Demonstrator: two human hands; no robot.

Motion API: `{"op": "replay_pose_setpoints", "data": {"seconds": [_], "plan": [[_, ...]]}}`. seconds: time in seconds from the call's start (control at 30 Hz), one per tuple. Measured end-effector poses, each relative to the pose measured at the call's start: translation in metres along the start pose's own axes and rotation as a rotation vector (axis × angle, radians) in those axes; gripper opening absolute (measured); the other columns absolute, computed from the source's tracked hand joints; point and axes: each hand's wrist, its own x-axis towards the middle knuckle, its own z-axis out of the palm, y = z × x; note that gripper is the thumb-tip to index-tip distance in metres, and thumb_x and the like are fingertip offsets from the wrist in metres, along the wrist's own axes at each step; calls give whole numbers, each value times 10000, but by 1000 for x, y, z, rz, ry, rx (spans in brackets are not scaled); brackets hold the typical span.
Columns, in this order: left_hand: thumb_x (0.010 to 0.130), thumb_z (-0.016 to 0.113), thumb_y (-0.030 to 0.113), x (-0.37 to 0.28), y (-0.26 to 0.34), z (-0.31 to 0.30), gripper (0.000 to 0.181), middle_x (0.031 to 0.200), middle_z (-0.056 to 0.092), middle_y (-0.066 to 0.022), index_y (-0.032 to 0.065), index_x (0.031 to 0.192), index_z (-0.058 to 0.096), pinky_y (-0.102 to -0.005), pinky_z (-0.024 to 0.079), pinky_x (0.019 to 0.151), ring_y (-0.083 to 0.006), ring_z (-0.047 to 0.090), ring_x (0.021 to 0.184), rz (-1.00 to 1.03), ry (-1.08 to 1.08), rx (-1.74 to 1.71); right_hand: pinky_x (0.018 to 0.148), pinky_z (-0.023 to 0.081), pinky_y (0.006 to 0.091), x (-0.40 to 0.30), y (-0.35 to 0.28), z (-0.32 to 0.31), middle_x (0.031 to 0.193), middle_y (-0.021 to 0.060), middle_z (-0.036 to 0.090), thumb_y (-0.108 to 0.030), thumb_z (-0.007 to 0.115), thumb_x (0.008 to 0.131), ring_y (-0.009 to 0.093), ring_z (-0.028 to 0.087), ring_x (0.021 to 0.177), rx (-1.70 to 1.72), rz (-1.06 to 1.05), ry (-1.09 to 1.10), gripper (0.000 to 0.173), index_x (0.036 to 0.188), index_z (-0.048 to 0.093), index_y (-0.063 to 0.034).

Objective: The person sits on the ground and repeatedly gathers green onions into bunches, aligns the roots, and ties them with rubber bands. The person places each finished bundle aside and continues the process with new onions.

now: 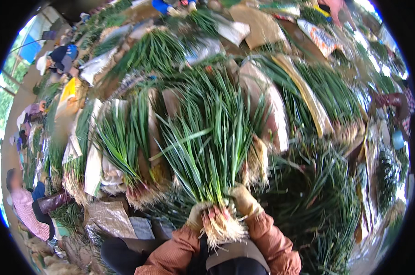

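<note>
A bunch of green onions (207, 161) stands before my body, its pale, stringy roots (224, 228) towards me and its leaves fanned out away from me. My left hand (197, 213), in a light work glove, grips the bunch on the left just above the roots. On the opposite side my right hand (244, 201), gloved too, closes around the same stalks; some of its fingers are hidden. Just beyond the right hand lies another bundle's root end (257, 161). Further left, a smaller green onion bundle (124, 147) rests with its reddish bases nearest me.
Loose green leaves (314, 206) heap up to my right. A pale sack (264, 99) and a tan strip (302, 92) lie among more bundles (331, 92). A brown sheet (109, 218) is at lower left. A person in a checked shirt (28, 209) sits at far left, others beyond.
</note>
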Motion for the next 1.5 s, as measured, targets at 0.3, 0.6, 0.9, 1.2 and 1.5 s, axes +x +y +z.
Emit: {"op": "replay_pose_setpoints", "data": {"seconds": [0.3,0.6,0.9,1.2,1.5], "plan": [[763,617,244,-15,12,43,454,894,644,-185,-116,1037,577,-430,488,850,-300,611,853,53,-105,-120,352,414,208,-5,0,5,640,38,589,-62,599,853,105,487,394,142,-88,-57,279,1115,506,-33],[793,529,325,-19,3,-8,491,918,631,-199,-65,1090,545,-460,502,802,-344,613,857,79,27,-59,381,439,251,-5,4,1,618,56,597,-140,594,860,132,545,447,41,-33,-68,145,926,591,-12],[790,580,358,-28,4,54,403,833,628,-171,-31,897,578,-448,530,660,-320,621,759,183,3,88,302,419,224,-20,4,4,586,31,578,-140,614,865,124,510,356,143,-78,-165,271,1091,495,-50],[829,532,275,-11,2,-1,308,790,621,-184,-11,722,573,-420,504,709,-316,610,746,193,46,153,559,496,259,-20,18,1,805,55,622,-107,568,875,149,585,656,300,-139,115,181,1031,578,-16],[818,548,222,-28,7,43,372,706,631,-202,-1,520,552,-501,533,668,-364,628,758,230,-66,-201,382,215,217,-1,-22,-37,505,-75,347,-256,549,912,56,288,412,310,-314,218,204,972,630,-79]]}}
